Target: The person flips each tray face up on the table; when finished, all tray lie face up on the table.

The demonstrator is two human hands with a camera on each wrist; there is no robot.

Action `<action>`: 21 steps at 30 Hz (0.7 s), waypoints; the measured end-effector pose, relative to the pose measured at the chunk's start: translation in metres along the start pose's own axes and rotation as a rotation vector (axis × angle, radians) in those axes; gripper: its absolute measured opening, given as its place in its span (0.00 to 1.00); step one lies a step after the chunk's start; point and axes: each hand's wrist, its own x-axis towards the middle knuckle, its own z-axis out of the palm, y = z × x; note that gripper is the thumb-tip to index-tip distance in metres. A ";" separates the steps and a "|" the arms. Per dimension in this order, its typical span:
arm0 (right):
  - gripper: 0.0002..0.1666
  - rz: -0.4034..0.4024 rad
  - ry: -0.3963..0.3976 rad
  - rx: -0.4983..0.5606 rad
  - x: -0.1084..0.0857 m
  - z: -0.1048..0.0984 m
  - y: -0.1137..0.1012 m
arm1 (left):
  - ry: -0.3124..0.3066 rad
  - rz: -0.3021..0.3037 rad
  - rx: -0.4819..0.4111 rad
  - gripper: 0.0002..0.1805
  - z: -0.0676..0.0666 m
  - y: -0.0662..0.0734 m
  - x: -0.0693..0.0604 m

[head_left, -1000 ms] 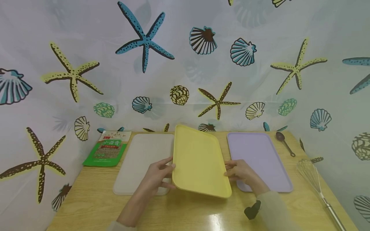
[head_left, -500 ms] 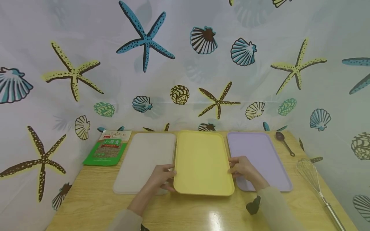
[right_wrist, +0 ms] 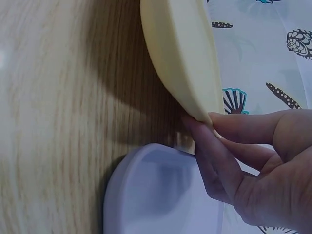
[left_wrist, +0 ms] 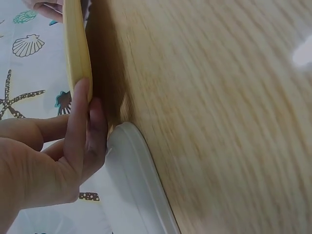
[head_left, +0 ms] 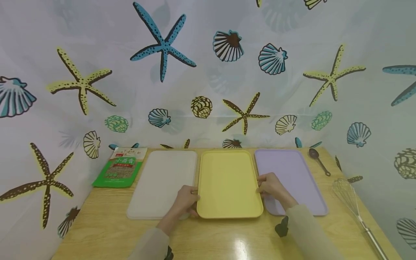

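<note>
A yellow rectangular tray (head_left: 229,184) lies between a white tray (head_left: 164,184) on its left and a purple tray (head_left: 289,177) on its right. My left hand (head_left: 186,200) holds the yellow tray's left edge near the front corner. On the opposite edge, my right hand (head_left: 272,186) pinches the rim between thumb and fingers. From the right wrist view, the yellow tray (right_wrist: 190,53) appears slightly raised, with a shadow and some fingers under its edge. The left wrist view also shows fingers (left_wrist: 80,122) at the yellow rim, close to the white tray's corner (left_wrist: 129,139).
A green and white seed packet (head_left: 120,168) lies at the back left of the wooden table (head_left: 208,240). At the right are a dark spoon (head_left: 319,161) and a wire whisk (head_left: 357,213). A curtain printed with starfish and shells (head_left: 208,72) hangs behind.
The yellow tray was tilted and held higher a second ago. It has come down and levelled out between the other two trays, both hands keeping hold of its sides.
</note>
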 end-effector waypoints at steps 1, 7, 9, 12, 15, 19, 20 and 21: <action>0.32 0.001 0.004 0.000 0.001 0.001 0.000 | 0.011 0.004 0.023 0.25 0.001 0.000 0.001; 0.32 0.016 0.040 0.021 0.006 0.005 0.004 | 0.088 0.037 0.190 0.21 0.006 0.004 0.003; 0.27 0.006 0.053 0.023 0.007 0.007 0.007 | 0.117 0.040 0.227 0.21 0.009 0.006 0.002; 0.09 -0.027 0.056 -0.003 0.009 0.010 0.009 | 0.139 0.044 0.285 0.18 0.013 0.010 -0.001; 0.28 -0.062 0.065 -0.061 0.009 0.012 0.007 | 0.143 0.064 0.388 0.12 0.016 0.012 -0.002; 0.31 -0.079 0.096 -0.159 0.006 0.016 0.003 | 0.125 0.076 0.460 0.11 0.018 0.013 -0.004; 0.31 -0.079 0.104 -0.179 0.006 0.017 0.002 | 0.123 0.082 0.473 0.10 0.018 0.013 -0.004; 0.31 -0.078 0.111 -0.197 0.005 0.018 0.001 | 0.122 0.089 0.481 0.10 0.019 0.014 -0.005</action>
